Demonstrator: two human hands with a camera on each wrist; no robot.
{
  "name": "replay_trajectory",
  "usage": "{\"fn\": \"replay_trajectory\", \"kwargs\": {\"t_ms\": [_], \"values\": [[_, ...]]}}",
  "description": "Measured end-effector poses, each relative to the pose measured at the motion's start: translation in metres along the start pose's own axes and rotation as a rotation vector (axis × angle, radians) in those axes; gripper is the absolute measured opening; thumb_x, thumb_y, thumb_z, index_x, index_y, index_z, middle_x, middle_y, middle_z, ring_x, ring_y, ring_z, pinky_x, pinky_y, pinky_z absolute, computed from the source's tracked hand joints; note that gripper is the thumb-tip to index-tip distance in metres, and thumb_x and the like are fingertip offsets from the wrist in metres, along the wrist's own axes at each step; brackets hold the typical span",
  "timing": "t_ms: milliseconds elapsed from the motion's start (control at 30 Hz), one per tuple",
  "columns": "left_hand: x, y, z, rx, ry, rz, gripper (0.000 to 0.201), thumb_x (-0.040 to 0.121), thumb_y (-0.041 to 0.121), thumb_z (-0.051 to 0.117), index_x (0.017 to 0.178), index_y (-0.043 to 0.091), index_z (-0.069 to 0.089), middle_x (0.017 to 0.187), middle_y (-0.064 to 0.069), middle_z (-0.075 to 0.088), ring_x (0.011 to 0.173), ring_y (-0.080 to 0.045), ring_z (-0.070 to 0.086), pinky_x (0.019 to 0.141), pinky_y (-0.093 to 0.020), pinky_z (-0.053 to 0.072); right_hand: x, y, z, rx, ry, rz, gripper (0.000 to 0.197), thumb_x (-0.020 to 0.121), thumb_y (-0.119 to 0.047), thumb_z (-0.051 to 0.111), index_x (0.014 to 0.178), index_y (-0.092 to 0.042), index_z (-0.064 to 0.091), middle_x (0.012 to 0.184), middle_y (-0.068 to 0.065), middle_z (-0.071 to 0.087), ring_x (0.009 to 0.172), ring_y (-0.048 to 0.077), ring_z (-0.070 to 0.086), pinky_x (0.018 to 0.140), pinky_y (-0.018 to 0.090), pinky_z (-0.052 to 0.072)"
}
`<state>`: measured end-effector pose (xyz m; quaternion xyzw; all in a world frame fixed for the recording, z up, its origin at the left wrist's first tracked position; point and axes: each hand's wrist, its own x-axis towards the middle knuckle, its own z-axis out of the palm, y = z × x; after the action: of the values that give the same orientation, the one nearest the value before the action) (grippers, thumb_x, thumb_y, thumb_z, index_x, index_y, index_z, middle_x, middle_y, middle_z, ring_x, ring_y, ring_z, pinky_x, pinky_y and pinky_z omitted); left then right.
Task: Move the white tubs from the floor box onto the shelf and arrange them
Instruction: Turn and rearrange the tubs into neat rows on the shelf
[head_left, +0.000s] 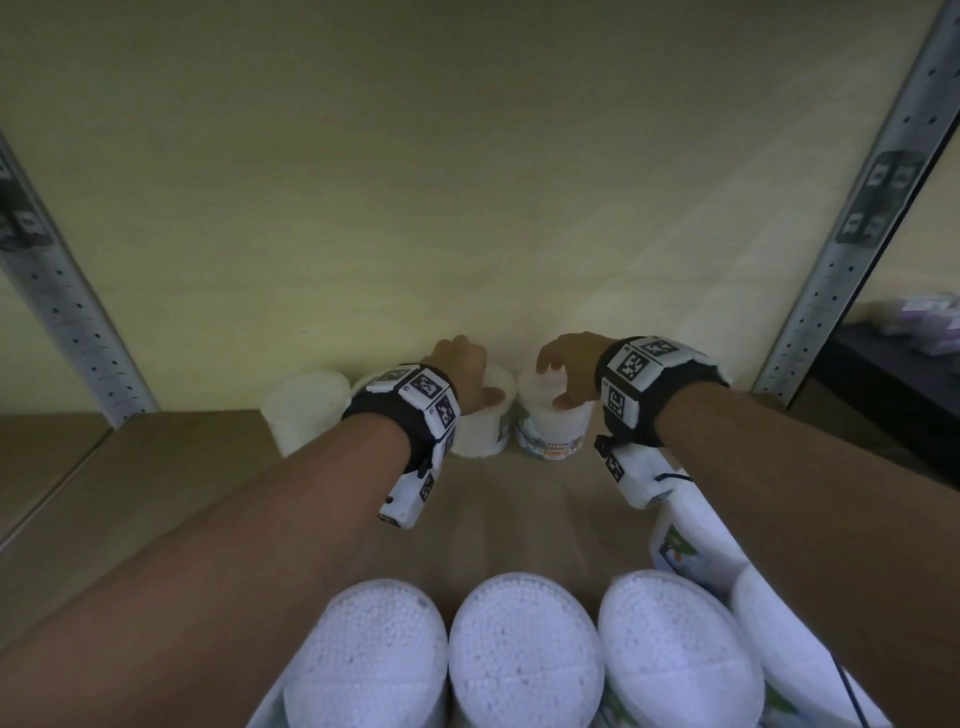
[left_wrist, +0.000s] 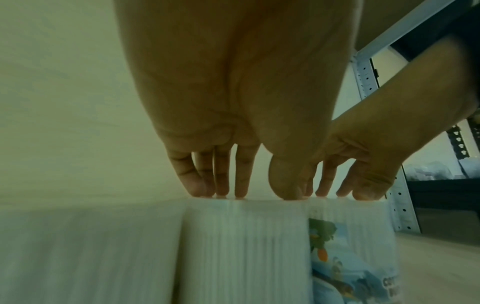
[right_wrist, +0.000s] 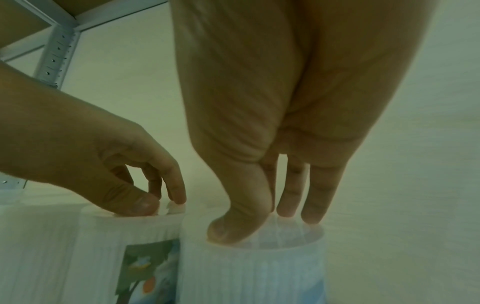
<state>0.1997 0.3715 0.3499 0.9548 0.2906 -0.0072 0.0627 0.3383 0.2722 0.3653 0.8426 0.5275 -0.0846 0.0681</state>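
Three white tubs stand in a row at the back of the brown shelf (head_left: 156, 467). My left hand (head_left: 467, 374) comes down on the middle tub (head_left: 483, 421), fingertips on the lid's far edge and thumb on its near edge, pinching it (left_wrist: 253, 195). My right hand (head_left: 566, 369) grips the right tub (head_left: 553, 426) the same way from above (right_wrist: 262, 224); this tub carries a blue picture label (right_wrist: 249, 273). The third tub (head_left: 306, 405) stands free, left of the left hand. The two held tubs stand side by side, almost touching.
A front row of white tubs (head_left: 524, 649) fills the shelf's near edge under my forearms, with more at the right (head_left: 691, 535). Perforated metal uprights (head_left: 67, 312) (head_left: 857, 234) frame the bay. The back wall is close behind the tubs. A dark table (head_left: 893, 374) stands beyond the right upright.
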Motion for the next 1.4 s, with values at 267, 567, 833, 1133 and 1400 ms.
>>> {"fn": "replay_trajectory", "kwargs": {"t_ms": [267,567,833,1133,1400], "values": [[-0.002,-0.005,-0.014,-0.080,-0.190,0.070,0.050,0.095,0.002,0.044,0.143,0.016,0.037,0.151,-0.009,0.032,0.132,-0.027,0.042,0.105,-0.035,0.040,0.001,0.001,0.003,0.012,0.008,-0.005,0.054,0.086,-0.023,0.068,0.135,-0.014,0.046,0.139,0.009,0.046,0.124,0.027,0.050,0.102,0.036,0.042],[0.000,0.002,0.001,-0.049,0.084,-0.044,0.057,0.094,0.048,0.048,0.126,0.002,0.051,0.131,-0.019,0.046,0.121,-0.034,0.046,0.102,-0.043,0.042,0.003,0.000,0.003,-0.002,-0.006,-0.005,0.055,0.085,-0.024,0.069,0.135,-0.014,0.045,0.139,0.009,0.046,0.123,0.028,0.050,0.099,0.035,0.042],[0.003,0.010,-0.005,0.052,-0.011,0.002,0.052,0.094,0.039,0.055,0.127,0.000,0.053,0.132,-0.020,0.050,0.119,-0.033,0.052,0.097,-0.038,0.043,0.004,0.001,0.004,-0.015,-0.005,-0.016,0.057,0.084,-0.026,0.070,0.134,-0.015,0.045,0.137,0.009,0.046,0.122,0.028,0.050,0.100,0.037,0.042],[-0.003,0.008,-0.015,-0.159,-0.038,0.061,0.054,0.090,-0.005,0.045,0.142,0.010,0.042,0.148,-0.011,0.039,0.135,-0.027,0.040,0.107,-0.033,0.038,0.002,0.000,0.004,-0.009,0.003,-0.013,0.056,0.084,-0.024,0.069,0.134,-0.014,0.045,0.137,0.010,0.046,0.123,0.028,0.050,0.099,0.035,0.042],[0.005,0.008,0.007,-0.002,0.044,-0.104,0.053,0.092,0.044,0.052,0.124,0.002,0.052,0.130,-0.020,0.046,0.122,-0.036,0.046,0.100,-0.045,0.044,0.002,0.000,0.003,-0.012,0.001,-0.019,0.057,0.084,-0.024,0.069,0.134,-0.014,0.045,0.138,0.009,0.046,0.122,0.028,0.050,0.098,0.036,0.042]]}}
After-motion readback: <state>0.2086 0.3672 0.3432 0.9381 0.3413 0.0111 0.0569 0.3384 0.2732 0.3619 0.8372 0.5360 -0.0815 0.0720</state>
